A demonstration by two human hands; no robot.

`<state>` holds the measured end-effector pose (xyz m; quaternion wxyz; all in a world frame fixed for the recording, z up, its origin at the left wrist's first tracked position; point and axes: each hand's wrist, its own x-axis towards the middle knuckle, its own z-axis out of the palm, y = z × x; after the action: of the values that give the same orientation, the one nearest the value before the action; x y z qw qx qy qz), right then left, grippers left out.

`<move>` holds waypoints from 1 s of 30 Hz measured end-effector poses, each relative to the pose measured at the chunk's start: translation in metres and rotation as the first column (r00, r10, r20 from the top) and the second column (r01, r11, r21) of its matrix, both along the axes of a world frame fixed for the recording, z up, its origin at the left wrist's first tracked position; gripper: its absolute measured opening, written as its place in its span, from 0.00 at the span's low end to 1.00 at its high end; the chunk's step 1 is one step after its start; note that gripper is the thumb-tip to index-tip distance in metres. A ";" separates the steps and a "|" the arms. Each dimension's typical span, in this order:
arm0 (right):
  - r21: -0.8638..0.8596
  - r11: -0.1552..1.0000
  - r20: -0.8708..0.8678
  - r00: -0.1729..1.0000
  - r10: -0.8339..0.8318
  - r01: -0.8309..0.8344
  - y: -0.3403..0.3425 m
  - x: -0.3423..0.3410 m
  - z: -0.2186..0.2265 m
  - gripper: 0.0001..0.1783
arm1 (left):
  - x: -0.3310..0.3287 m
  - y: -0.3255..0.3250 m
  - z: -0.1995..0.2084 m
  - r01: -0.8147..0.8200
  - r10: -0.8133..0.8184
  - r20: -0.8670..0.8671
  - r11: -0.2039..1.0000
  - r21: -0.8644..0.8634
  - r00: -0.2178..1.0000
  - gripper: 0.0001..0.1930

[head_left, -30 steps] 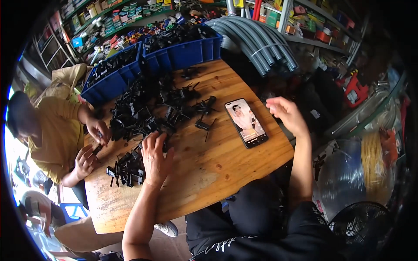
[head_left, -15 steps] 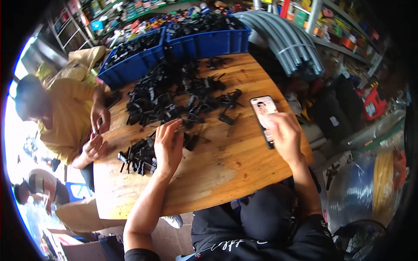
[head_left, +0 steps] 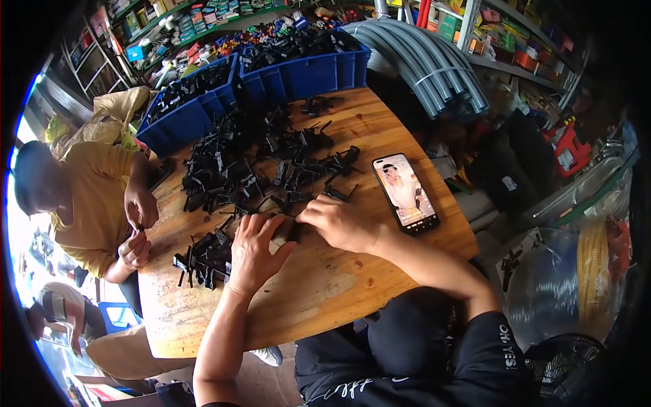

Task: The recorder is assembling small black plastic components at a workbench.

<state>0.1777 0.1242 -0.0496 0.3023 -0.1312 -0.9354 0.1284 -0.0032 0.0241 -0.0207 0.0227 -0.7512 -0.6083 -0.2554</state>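
My left hand (head_left: 255, 256) rests palm down at the near edge of the pile of small black plastic parts (head_left: 230, 159), its fingers spread and the thumb held apart. Across from it, my right hand (head_left: 344, 224) has its fingers bent and drawn together, with the fingertips beside a black part (head_left: 293, 232) between the hands. What those fingertips hold, if anything, is hidden. A smaller cluster of black parts (head_left: 205, 261) lies left of my left hand. To the right of my right hand, a phone (head_left: 407, 193) with a lit screen lies face up on the wooden table (head_left: 325, 278).
Two blue crates (head_left: 302, 73) full of black parts stand at the far edge. A co-worker in a yellow shirt (head_left: 98, 186) sits at the left, both hands together on a small item. Grey coiled pipes (head_left: 427, 64) lie beyond the table, near crowded shelves (head_left: 502, 51).
My right hand has left the phone and moved left to the black parts by my left hand. The phone's screen is now uncovered. My left hand's fingers have spread over the parts.
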 end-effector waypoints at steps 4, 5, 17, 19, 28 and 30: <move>-0.162 0.987 -0.165 0.986 -0.029 0.002 0.001 -0.004 0.006 0.12 | 0.004 -0.001 0.007 0.059 -0.061 0.007 0.990 0.126 0.998 0.24; -0.237 0.971 -0.209 0.977 -0.036 -0.015 -0.002 -0.006 0.007 0.11 | 0.005 -0.002 0.010 0.067 -0.071 0.020 0.986 0.155 0.997 0.24; -0.685 0.717 -0.339 0.928 -0.158 -0.128 -0.015 -0.006 0.014 0.05 | 0.014 -0.017 0.015 0.230 -0.242 0.012 0.936 0.267 0.970 0.19; -0.721 0.684 -0.299 0.940 -0.166 -0.109 -0.013 -0.004 0.014 0.05 | 0.018 -0.016 0.018 0.166 -0.172 -0.001 0.951 0.260 0.985 0.20; -0.777 0.592 -0.326 0.941 -0.088 -0.214 -0.012 -0.012 0.004 0.09 | 0.007 -0.016 0.012 0.052 -0.118 0.156 0.925 0.376 0.981 0.16; -0.772 0.605 -0.323 0.940 -0.112 -0.193 -0.015 -0.010 0.009 0.10 | 0.004 -0.015 0.009 0.030 -0.109 0.204 0.935 0.355 0.973 0.16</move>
<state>0.1672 0.1094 -0.0405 0.3652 -0.2057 -0.7165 0.5576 0.0009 0.0088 -0.0114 0.0788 -0.7233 -0.5249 -0.4417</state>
